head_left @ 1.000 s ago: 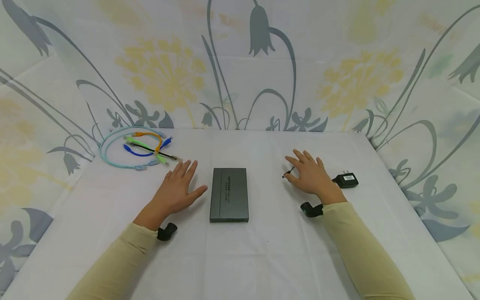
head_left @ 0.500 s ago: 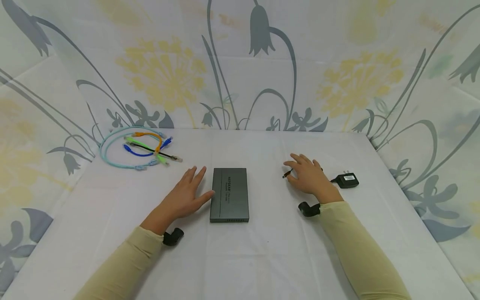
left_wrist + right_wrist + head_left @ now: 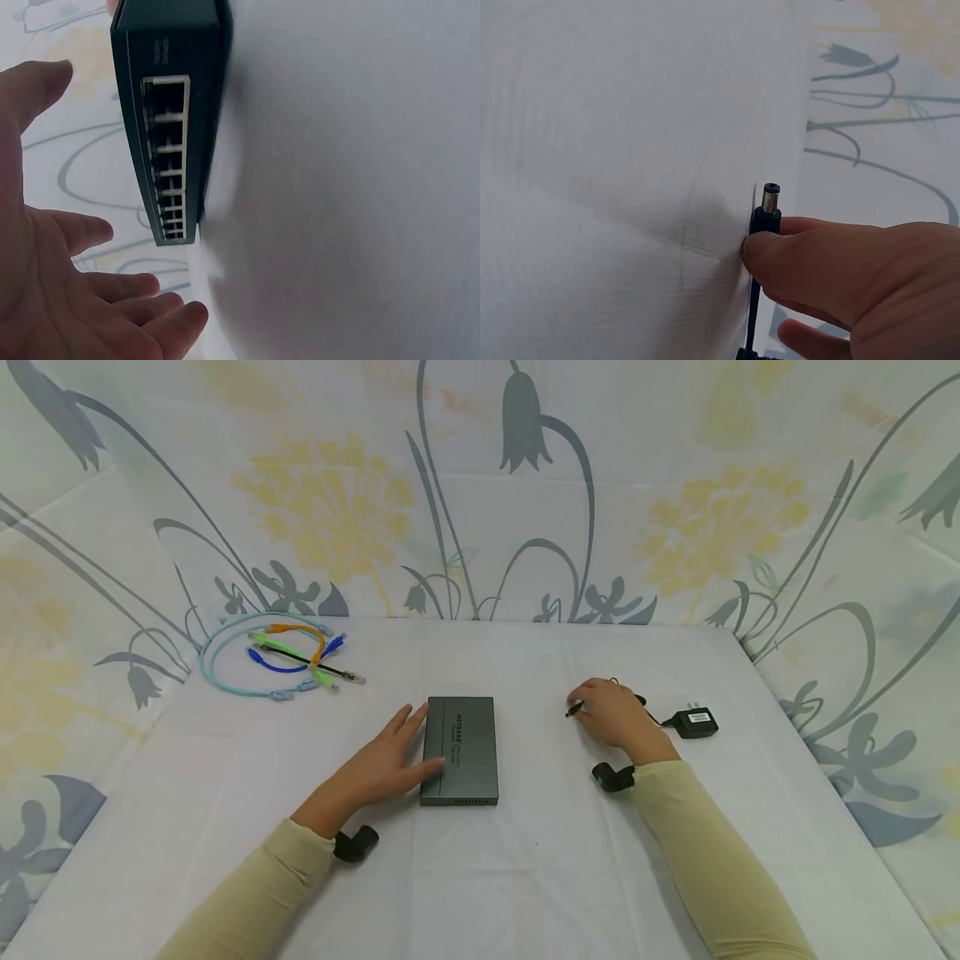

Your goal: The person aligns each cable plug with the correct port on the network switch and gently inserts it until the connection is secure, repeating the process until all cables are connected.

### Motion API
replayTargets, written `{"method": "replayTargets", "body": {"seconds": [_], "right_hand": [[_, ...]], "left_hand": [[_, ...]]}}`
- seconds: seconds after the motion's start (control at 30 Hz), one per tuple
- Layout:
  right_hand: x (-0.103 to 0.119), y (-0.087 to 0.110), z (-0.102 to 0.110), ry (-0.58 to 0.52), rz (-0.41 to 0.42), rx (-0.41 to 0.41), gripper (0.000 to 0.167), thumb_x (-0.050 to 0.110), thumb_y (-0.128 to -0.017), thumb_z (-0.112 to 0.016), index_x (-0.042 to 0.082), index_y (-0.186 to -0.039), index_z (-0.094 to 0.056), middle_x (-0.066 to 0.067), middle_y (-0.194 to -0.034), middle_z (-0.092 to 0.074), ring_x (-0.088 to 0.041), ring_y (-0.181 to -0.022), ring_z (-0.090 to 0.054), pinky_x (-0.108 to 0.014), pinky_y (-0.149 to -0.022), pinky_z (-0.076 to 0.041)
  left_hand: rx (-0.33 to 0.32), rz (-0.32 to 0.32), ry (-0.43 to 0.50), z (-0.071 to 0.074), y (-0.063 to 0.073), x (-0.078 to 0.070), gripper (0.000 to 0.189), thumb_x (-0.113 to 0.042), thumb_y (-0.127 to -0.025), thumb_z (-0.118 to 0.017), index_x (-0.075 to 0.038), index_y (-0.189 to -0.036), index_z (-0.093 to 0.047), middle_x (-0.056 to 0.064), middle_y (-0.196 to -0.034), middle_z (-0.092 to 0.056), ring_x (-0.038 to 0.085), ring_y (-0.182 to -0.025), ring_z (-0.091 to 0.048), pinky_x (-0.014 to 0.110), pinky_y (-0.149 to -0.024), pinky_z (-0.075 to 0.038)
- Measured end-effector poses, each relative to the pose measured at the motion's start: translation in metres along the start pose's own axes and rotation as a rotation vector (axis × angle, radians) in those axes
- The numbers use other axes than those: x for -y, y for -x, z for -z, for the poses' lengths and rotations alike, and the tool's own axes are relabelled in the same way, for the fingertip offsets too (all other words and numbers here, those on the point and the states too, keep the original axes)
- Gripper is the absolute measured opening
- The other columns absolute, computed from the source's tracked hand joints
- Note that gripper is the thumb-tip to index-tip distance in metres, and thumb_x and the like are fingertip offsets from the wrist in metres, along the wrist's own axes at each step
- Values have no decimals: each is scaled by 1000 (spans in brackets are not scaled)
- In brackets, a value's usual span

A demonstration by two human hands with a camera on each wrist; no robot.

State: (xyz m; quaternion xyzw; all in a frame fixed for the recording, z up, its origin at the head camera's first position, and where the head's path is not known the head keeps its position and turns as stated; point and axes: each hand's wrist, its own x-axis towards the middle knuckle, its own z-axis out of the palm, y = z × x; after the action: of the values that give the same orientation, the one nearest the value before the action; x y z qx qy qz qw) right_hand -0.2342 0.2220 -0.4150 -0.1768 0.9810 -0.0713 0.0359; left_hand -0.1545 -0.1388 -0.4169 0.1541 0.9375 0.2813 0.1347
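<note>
A dark grey Netgear network switch [image 3: 472,752] lies flat on the white-covered table. My left hand [image 3: 377,768] is at its left side, fingers spread and fairly straight, the thumb reaching over its top. In the left wrist view the palm [image 3: 52,300] faces the switch's side with a row of ports [image 3: 171,142], and a gap shows between them. My right hand [image 3: 617,718] pinches the black barrel plug [image 3: 766,217] of a power adapter between thumb and fingers, its metal tip sticking out. The adapter's block [image 3: 693,722] lies right of that hand; part of its cord is hidden.
Several short network cables, among them an orange cable [image 3: 318,647], a blue cable [image 3: 277,668] and a black cable [image 3: 300,658], lie at the back left with a longer light-blue cable [image 3: 212,670] looped about them. A flower-print cloth [image 3: 480,485] hangs behind the table.
My left hand has moved right, its thumb now over the switch. My right hand has come down and its fingers have curled onto the barrel plug. The switch has stayed in place.
</note>
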Motion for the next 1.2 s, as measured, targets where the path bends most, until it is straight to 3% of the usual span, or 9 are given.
{"method": "replayTargets", "body": {"seconds": [0.13,0.43,0.7,0.87,1.0,1.2], "right_hand": [[0,-2,0,-1,-3,0,22,13,-93,-63,12,-113,-71,-13,-125,-64,-38,-118,-57,-56,-100,-44],[-2,-5,-3,18,4,-25,16,11,-92,-63,14,-106,-72,-11,-116,-68,-36,-112,-61,-55,-97,-45],[0,-8,-6,-19,22,-31,16,11,-92,-65,12,-107,-71,-9,-113,-70,-32,-117,-60,-62,-112,-27],[2,-8,-5,-86,44,-38,16,10,-93,-63,9,-107,-70,-11,-113,-70,-33,-117,-60,-57,-116,-23],[4,-11,-5,-131,49,-36,17,10,-94,-61,7,-109,-70,-12,-114,-70,-33,-116,-60,-52,-116,-29],[7,-13,-7,-196,31,-26,19,10,-96,-59,8,-113,-68,-11,-117,-68,-34,-116,-60,-48,-102,-45]], "left_hand": [[3,-12,-6,-3,1,-5,96,-61,-87,-60,-21,-158,-9,14,-164,-4,39,-147,-22,58,-111,-33],[1,-111,-32,-11,3,-13,98,-57,-84,-66,-16,-157,-16,12,-164,-6,37,-151,-4,58,-113,-30],[30,-131,-18,-16,2,-18,103,-58,-79,-72,-21,-157,-17,9,-164,-4,38,-151,0,60,-112,-30],[24,-144,-30,-21,2,-24,103,-52,-76,-78,-19,-156,-22,12,-164,-6,42,-149,0,61,-110,-32],[10,-122,-32,-24,2,-30,101,-49,-75,-80,-16,-154,-27,13,-164,-6,45,-149,1,62,-109,-33],[9,-71,-22,-26,1,-34,99,-50,-73,-81,-16,-152,-33,11,-164,-7,42,-149,1,61,-110,-32]]}}
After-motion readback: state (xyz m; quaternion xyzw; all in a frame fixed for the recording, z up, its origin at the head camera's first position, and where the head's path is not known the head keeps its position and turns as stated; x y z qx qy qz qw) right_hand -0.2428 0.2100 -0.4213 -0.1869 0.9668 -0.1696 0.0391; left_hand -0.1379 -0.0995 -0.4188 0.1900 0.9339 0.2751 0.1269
